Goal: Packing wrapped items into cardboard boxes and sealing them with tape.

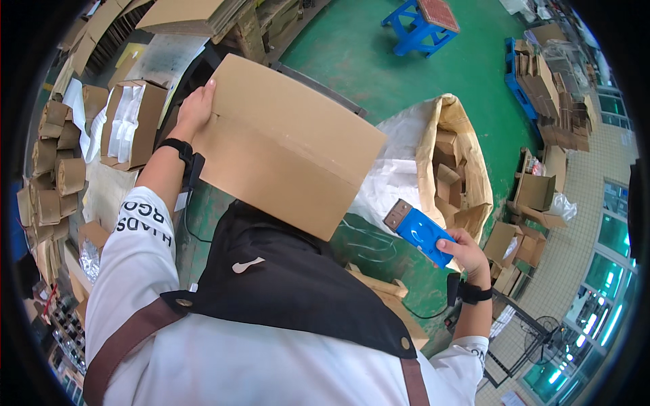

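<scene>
A large closed brown cardboard box (284, 145) is tilted in front of my body. My left hand (196, 108) grips its upper left edge, with the thumb on top and the other fingers mostly hidden behind it. In my right hand (466, 254), held out to the right of the box, is a flat blue tool with a grey metal end (421, 233). My thumb presses on its near end, and the metal end points toward the box without touching it. Its exact kind I cannot make out.
An open paper-lined sack (484, 183) of cardboard pieces stands beyond my right hand. A blue stool (423, 30) is farther off on the green floor. At left, an open carton (152, 118) with white padding sits beside several stacked cardboard rolls (51, 176). Flattened cartons (538, 88) lie at right.
</scene>
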Available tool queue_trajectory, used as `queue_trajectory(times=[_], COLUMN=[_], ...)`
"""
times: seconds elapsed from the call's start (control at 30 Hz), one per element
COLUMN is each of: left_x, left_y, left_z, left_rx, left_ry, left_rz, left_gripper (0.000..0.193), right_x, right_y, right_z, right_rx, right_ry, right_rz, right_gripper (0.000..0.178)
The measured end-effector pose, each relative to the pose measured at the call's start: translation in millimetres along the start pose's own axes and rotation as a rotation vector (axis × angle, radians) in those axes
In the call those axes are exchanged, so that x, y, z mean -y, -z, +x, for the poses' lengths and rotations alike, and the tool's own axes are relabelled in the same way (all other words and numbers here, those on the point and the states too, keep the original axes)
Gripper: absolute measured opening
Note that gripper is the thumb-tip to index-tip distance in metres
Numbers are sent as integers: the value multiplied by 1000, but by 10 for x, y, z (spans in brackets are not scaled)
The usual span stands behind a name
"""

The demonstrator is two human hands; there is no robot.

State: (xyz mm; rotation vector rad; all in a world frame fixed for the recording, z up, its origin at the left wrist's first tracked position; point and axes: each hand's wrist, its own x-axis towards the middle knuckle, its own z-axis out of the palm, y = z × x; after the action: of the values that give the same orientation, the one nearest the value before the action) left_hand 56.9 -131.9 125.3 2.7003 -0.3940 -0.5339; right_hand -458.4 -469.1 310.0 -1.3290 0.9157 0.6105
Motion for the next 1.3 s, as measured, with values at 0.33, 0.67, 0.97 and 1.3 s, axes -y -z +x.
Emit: queue_trajectory(times=[0.33,0.67,0.97,1.3], left_x=[7,124,325,797], left_y=[-5,31,328,608], left_z=[36,133,-590,-542], left_rx=[-27,-24,13,383], left_ry=[7,-26,-11,-163], left_rz=[62,68,-1357,-1111], left_gripper=[76,81,77,77], right_x=[-283,-208,-392,-884], right_y=[-72,-1260,-1502,-1926], right_z=[655,2204,1711,1610], right_rx=[-234,-648,-1196,-1068], right_ry=[19,29,461,218], right_rz=[-454,-872,-398,-289], right_gripper=[51,55,34,45])
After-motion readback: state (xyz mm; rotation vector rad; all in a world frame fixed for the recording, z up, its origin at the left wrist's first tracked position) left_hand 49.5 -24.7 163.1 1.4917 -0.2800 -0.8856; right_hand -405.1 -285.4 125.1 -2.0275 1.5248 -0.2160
